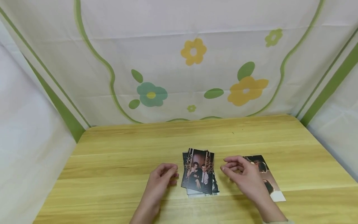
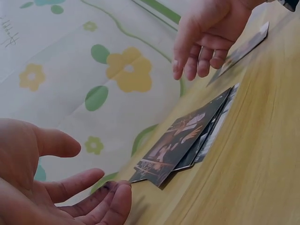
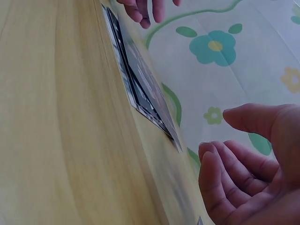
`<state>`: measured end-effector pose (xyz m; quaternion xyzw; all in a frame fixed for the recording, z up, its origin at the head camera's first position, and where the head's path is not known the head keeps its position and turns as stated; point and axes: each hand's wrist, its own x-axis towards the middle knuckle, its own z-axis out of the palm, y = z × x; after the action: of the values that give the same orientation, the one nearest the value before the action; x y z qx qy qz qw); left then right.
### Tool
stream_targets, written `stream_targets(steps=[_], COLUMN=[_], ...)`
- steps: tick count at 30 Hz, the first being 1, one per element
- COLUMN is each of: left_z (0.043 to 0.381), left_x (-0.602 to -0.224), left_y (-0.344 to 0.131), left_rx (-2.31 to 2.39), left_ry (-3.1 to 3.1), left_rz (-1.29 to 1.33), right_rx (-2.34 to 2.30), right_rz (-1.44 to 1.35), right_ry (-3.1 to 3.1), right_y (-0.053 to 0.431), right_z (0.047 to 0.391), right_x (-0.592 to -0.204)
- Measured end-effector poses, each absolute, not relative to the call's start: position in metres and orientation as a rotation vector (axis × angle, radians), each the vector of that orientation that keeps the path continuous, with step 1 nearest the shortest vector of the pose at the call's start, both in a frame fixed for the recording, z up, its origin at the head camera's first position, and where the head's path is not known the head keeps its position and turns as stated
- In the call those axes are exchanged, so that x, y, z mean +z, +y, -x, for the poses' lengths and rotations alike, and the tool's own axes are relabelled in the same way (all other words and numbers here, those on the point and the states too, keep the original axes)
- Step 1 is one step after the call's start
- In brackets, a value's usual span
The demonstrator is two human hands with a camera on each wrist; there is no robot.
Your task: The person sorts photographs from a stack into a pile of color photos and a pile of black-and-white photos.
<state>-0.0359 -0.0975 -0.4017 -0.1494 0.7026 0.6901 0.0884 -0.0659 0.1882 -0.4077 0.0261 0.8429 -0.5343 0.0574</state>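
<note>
Glossy paper photos (image 1: 197, 171), smooth wood-grain tabletop (image 1: 112, 180), matt creased cloth (image 1: 156, 59)

1. A short line of slanted script (image 2: 7, 32) stood on the flowered cloth (image 2: 61, 96), at the left wrist view's upper left edge; its words could not be read.
2. No letters or numbers could be read on the photo cards (image 1: 198, 171).

A loose stack of photo prints (image 1: 198, 171) lies on the table (image 1: 112, 174), its layers askew. The top print, face up, leans just past 12 o'clock and shows two figures in dark and white clothes between ornate scrollwork. Lower prints peek out at 10, 5 and 7 o'clock. Apart from the stack at 3 o'clock, a single print (image 1: 269, 178), partly hidden, tilts toward 11 o'clock, showing dark-haired heads.
</note>
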Motion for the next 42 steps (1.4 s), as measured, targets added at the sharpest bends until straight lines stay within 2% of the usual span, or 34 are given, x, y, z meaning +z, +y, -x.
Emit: stream_targets(steps=[6, 20, 27, 42], left_z=[0.038, 0.039, 0.039, 0.042], left_x=[-0.408, -0.425, -0.426, -0.430], left_y=[-0.093, -0.072, -0.066, -0.059], left_rx=[2.063, 1.712, 1.625, 1.544], left_ry=[2.118, 2.782, 2.797, 2.873], left_rz=[0.424, 0.241, 0.187, 0.245], right_rx=[-1.628, -1.601, -1.508, -1.457], right_rz=[-0.102, -0.096, -0.137, -0.184], right_ry=[2.513, 2.517, 2.590, 2.632], right_y=[0.187, 0.170, 0.164, 0.153], right_z=[0.067, 0.067, 0.065, 0.064], right_x=[-0.412, -0.421, -0.421, -0.423])
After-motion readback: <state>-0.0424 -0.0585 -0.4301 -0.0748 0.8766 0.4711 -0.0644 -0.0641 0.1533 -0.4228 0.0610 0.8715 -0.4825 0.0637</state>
